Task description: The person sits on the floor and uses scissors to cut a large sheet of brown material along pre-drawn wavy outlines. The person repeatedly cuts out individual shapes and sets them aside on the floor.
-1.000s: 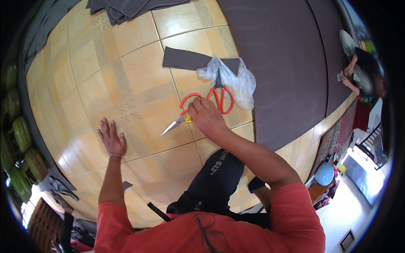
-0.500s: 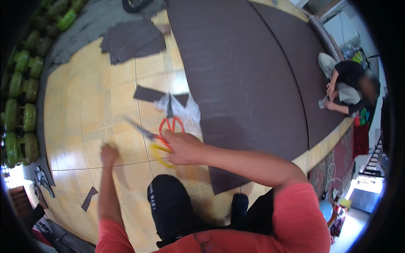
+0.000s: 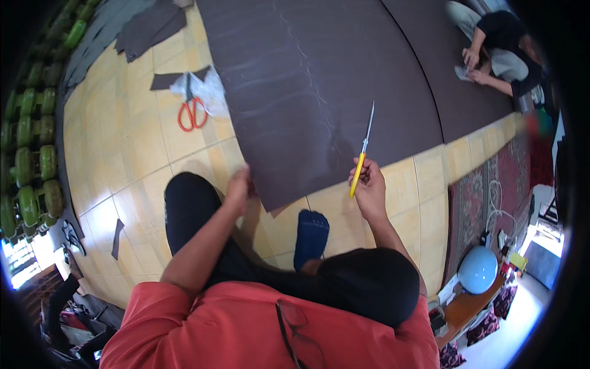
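My right hand (image 3: 370,189) grips a pair of scissors with yellow handles (image 3: 357,175), the closed blades pointing up and away over the near part of a large dark brown sheet (image 3: 344,92). My left hand (image 3: 238,192) is at the left edge of that sheet, close to its near corner. Its fingers are blurred and partly hidden, so whether they pinch the edge is unclear. Left of the sheet, a second pair of scissors with red-orange handles (image 3: 192,114) lies on a clear plastic bag (image 3: 212,92), beside a small dark strip (image 3: 165,81).
Dark cut pieces (image 3: 150,27) lie piled on the tiles (image 3: 110,160) at the far left. Green gas cylinders (image 3: 24,132) line the left side. Another person (image 3: 501,49) sits at the sheet's far right, hands on a small object. A patterned rug (image 3: 476,209) lies right.
The yellow-handled scissors have gone rightward in my right hand, their blades now closed. My left hand has moved right to the sheet's edge. My view has shifted right.
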The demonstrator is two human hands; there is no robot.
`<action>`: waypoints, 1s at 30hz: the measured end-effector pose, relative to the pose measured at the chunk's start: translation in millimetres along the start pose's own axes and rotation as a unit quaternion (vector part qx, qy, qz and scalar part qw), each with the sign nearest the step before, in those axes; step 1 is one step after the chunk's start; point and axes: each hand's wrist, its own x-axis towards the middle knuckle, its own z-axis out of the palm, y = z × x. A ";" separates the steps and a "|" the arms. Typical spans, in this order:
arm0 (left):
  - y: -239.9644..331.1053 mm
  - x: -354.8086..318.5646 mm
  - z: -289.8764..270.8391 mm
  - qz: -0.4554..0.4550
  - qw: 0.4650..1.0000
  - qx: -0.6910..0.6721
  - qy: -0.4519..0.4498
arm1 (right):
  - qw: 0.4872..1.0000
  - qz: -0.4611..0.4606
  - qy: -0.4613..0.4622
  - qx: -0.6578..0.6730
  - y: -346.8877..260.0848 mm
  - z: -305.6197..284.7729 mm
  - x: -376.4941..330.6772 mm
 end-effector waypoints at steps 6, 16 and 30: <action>-9.2 -29.7 59.5 0.034 0.969 0.045 -0.240 | 0.993 0.114 0.018 0.036 6.7 -40.5 -29.5; -68.8 -11.6 168.4 -0.077 0.973 -0.154 -0.155 | 0.975 0.146 -0.064 -0.152 -64.0 -82.9 -14.2; -53.4 -22.8 147.3 -0.151 0.966 -0.071 -0.195 | 0.918 0.282 -0.193 -0.200 29.0 -115.0 -70.2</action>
